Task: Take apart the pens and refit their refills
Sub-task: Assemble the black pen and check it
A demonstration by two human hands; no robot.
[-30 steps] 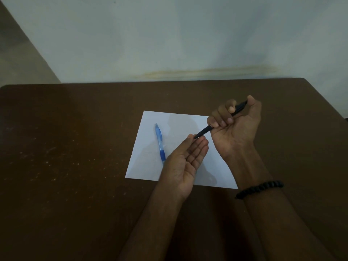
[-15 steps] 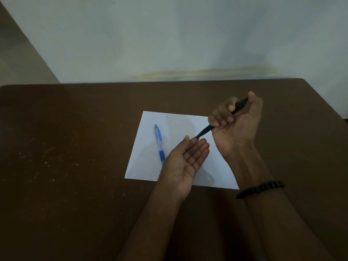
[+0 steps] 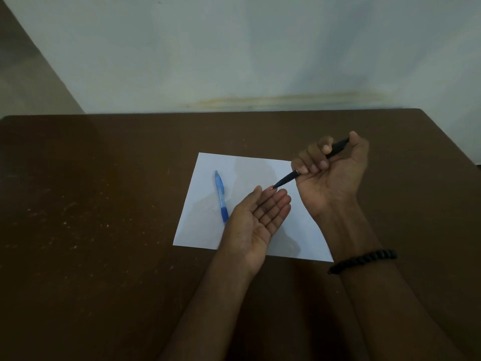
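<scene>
Looking down at our two hands, we think the job has hardly begun. Both pens look whole to us. We see no loose refill, spring or cap lying anywhere, so nothing seems taken apart yet. Both pens are left to open up, and then each refill has to go back in.

Our right hand (image 3: pixel 335 175) is turned palm up, with its fingers curled round the black pen (image 3: pixel 309 165). The back end of that pen pokes out near our thumb. The pointed end sticks out past our little finger and aims down and to the left.

Our left hand (image 3: pixel 256 220) holds nothing. It lies palm up with the fingers straight and close together, like a little plate. The tip of the black pen sits right by the ends of those fingers. We cannot tell if it touches them or is just above them. We guess the flat hand is waiting to catch or take hold of the front piece of the pen.

The blue pen (image 3: pixel 220 195) lies alone on the white paper (image 3: pixel 250 168), just to the left of our left hand. No hand touches it. The paper lies on the brown table (image 3: pixel 104 204). A black bead band (image 3: pixel 364 260) goes round our right wrist.
</scene>
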